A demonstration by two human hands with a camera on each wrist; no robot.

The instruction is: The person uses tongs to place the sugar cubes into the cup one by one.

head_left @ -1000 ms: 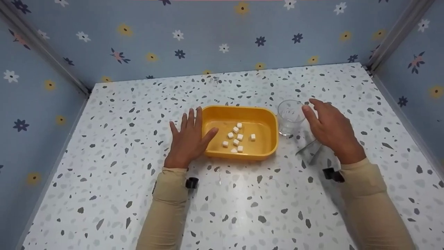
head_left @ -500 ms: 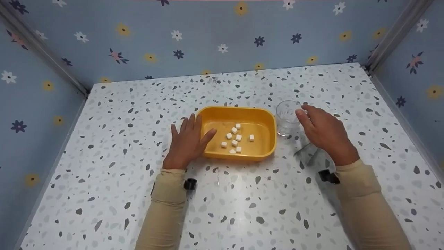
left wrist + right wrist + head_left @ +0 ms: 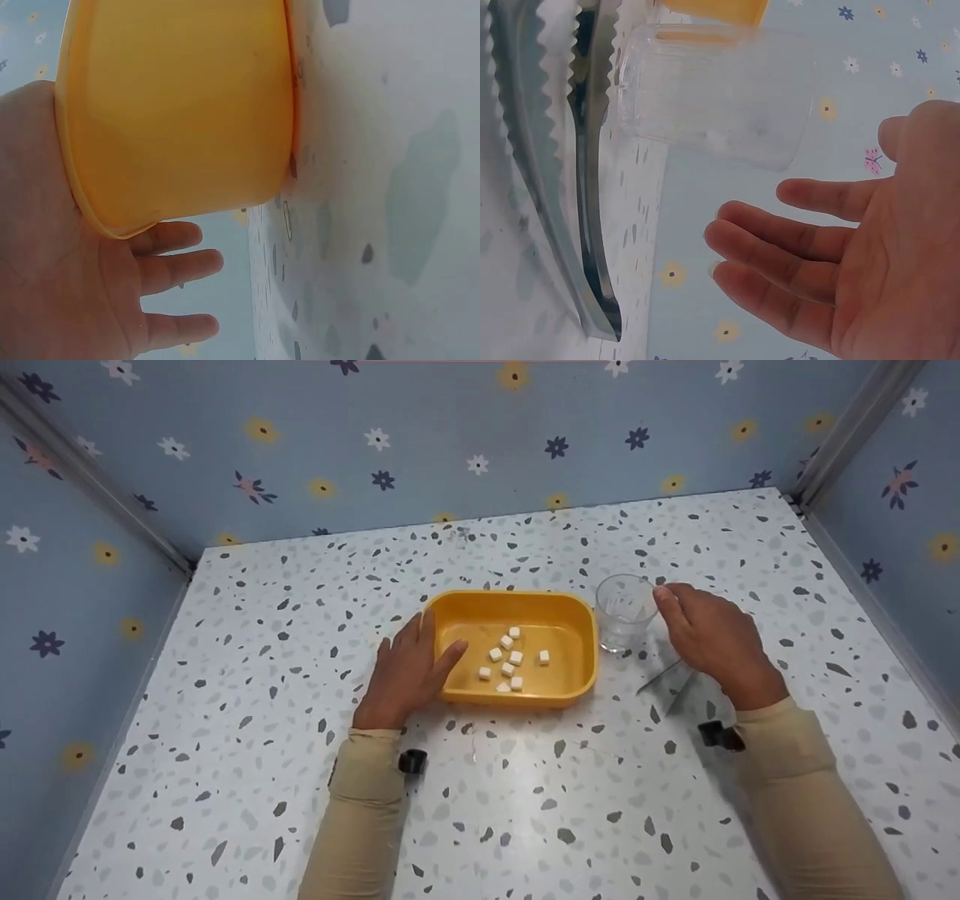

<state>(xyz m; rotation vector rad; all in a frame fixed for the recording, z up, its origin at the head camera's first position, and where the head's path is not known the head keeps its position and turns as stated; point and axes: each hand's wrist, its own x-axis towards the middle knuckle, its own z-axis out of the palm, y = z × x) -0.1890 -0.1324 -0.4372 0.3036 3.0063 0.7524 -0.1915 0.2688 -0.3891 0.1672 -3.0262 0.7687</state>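
Observation:
A yellow tub (image 3: pixel 525 699) holds several white cubes (image 3: pixel 516 658) in the head view. At its left wall is my left hand (image 3: pixel 401 671), the thumb over the rim; in the left wrist view the palm (image 3: pixel 60 247) lies against the tub (image 3: pixel 180 112) with fingers extended. A clear glass (image 3: pixel 624 619) stands upright just right of the tub. My right hand (image 3: pixel 716 641) hovers beside the glass's right rim; the right wrist view shows its fingers (image 3: pixel 780 255) relaxed and apart from the glass (image 3: pixel 720 97), holding nothing.
Metal tongs (image 3: pixel 589 187) with toothed edges lie on the table near the glass, partly beneath my right hand in the head view. The speckled table (image 3: pixel 525 810) is bordered by flowered blue walls (image 3: pixel 420 405) at the back and sides.
My right hand moved left toward the glass, then slightly back right. The fingers of my left hand have drawn closer together at the tub's left side.

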